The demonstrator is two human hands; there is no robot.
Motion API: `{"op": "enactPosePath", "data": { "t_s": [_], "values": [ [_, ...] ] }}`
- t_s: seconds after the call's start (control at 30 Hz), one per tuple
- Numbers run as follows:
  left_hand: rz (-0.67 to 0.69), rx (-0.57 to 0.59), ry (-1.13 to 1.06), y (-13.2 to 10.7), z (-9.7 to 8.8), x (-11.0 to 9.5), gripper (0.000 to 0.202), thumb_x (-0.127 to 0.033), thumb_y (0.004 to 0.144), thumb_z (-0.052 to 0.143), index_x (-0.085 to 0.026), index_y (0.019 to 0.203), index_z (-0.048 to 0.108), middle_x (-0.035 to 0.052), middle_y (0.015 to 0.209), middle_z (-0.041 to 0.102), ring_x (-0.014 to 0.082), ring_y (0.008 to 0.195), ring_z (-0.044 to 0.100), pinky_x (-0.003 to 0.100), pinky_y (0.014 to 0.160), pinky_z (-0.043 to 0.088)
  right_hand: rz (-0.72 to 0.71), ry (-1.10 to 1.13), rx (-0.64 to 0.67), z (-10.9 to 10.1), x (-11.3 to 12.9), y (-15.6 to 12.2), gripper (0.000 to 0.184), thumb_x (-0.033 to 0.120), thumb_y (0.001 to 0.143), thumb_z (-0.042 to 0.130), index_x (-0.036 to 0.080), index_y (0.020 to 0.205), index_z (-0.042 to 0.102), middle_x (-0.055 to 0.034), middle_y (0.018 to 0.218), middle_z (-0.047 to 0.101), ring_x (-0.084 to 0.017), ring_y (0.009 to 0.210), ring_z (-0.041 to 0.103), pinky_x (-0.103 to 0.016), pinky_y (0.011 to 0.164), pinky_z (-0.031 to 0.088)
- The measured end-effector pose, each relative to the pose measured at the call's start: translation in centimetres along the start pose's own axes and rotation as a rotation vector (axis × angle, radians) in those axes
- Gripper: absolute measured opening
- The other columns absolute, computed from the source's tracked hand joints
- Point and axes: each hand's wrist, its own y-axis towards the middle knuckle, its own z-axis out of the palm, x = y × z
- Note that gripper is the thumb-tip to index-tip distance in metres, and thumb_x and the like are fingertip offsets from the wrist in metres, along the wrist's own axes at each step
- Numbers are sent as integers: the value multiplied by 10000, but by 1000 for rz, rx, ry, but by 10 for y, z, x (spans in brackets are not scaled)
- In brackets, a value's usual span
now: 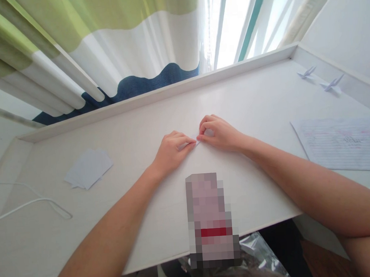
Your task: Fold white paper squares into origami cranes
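A: What do the two hands hold?
B: The left hand (176, 149) and the right hand (220, 132) meet over the middle of the white, raised-edged table (232, 94). Each pinches, thumb against fingers, a small piece of white paper (198, 142), which lies between the fingertips of both and is mostly hidden by them.

A: Is any writing legible?
B: None can be read. At the right, near the right forearm, lies a white sheet of ruled paper (338, 141); its lines bear faint reddish and darker marks, too small and pale to make out. A pixelated block (209, 220) covers the near middle, so any lettering beneath it cannot be told.

A: And the remaining objects?
B: To the left of the left hand lies a loose, overlapping pile of plain white paper pieces (88, 169), with a thin white cable (35, 201) looped nearer the left edge. In the far right corner stand two winged, folded white paper figures (332, 84), side by side. Behind the table hangs a green, white and navy fabric curtain (147, 40); a clear plastic bag (262, 250) shows just below the near edge.
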Motion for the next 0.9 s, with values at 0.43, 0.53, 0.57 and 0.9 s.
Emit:
{"op": "enactPosePath", "data": {
  "t_s": [0.43,0.53,0.57,0.9],
  "values": [
    [-222,-10,-202,3,-1,-11,47,-272,906,817,-290,918,859,37,949,819,241,1007,696,426,965,555,9,-2,-4,1,-1,2,142,305,918,735,244,790,726,-87,1057,740,-311,1068,652,-518,1024,509],
    [-252,-8,-216,4,-2,-13,51,-260,891,825,-287,920,857,37,955,810,237,1004,695,426,979,559,10,1,-7,1,-1,2,148,307,920,735,239,789,722,-90,1059,738,-307,1068,651,-508,1018,505],
    [-259,-5,-216,4,-2,-14,54,-257,886,827,-285,922,856,37,959,808,234,998,695,426,983,560,9,1,-8,2,-1,2,153,310,922,733,237,788,723,-92,1060,737,-307,1069,650,-507,1016,504],
    [-263,-5,-192,3,-3,-12,75,-306,874,849,-261,934,846,48,976,799,232,944,701,440,953,582,22,-26,-13,2,3,1,161,293,929,719,249,775,713,-89,1054,732,-312,1072,648,-512,1027,508]
  ]
}}
